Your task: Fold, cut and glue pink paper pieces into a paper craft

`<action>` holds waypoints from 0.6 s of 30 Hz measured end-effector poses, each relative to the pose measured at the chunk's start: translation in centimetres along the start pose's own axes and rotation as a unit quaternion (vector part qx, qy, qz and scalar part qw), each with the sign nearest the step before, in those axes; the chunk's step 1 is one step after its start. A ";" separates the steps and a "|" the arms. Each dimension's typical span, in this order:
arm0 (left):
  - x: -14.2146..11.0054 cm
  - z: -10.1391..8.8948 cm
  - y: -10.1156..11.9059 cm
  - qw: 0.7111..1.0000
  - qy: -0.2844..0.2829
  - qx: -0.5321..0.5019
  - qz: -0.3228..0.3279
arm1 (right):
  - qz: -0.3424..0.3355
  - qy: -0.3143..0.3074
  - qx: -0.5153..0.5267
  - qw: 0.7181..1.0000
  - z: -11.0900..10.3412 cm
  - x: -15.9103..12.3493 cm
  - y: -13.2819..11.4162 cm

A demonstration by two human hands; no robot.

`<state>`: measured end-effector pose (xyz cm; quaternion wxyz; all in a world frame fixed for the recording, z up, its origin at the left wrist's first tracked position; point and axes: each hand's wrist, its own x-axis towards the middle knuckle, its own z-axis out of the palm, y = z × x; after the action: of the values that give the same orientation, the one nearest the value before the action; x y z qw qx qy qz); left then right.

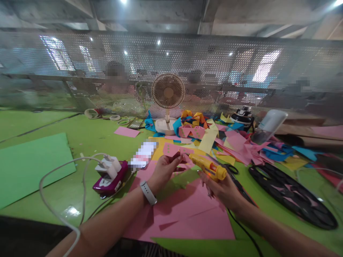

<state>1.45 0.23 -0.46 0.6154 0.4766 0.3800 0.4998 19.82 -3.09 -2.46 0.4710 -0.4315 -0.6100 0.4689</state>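
My right hand (219, 187) grips a yellow hot glue gun (206, 165) whose nozzle points left; a small orange light glows on it. A pinch of thumb and fingers closes my left hand (163, 171) on a small piece of pink paper (175, 156), close to the nozzle. That piece is partly hidden by the fingers. Under both hands lie pink paper sheets (198, 221). Just beyond them is a pink strip with green dots (168, 148). Scissors (232, 168) lie partly behind the glue gun.
A desk fan (168, 92) stands at the back before a perforated screen (214, 64). Colored paper scraps (235, 141) pile up right of it. On the left are a purple power strip (111, 184), a phone (143, 155) and a green sheet (34, 164). A black tray (292, 196) sits right.
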 end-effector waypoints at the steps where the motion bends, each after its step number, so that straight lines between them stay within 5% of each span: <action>1: 0.0 0.0 0.0 1.000 0.000 0.000 0.001 | 0.000 0.000 -0.001 1.000 0.0 0.0 0.0; 18: -0.2 0.2 0.0 1.000 0.010 -0.003 0.009 | 0.016 -0.001 -0.009 1.000 0.0 0.1 0.1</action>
<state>1.56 0.03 -0.41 0.6084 0.4729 0.3803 0.5115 19.81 -2.99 -2.53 0.4593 -0.4450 -0.6074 0.4713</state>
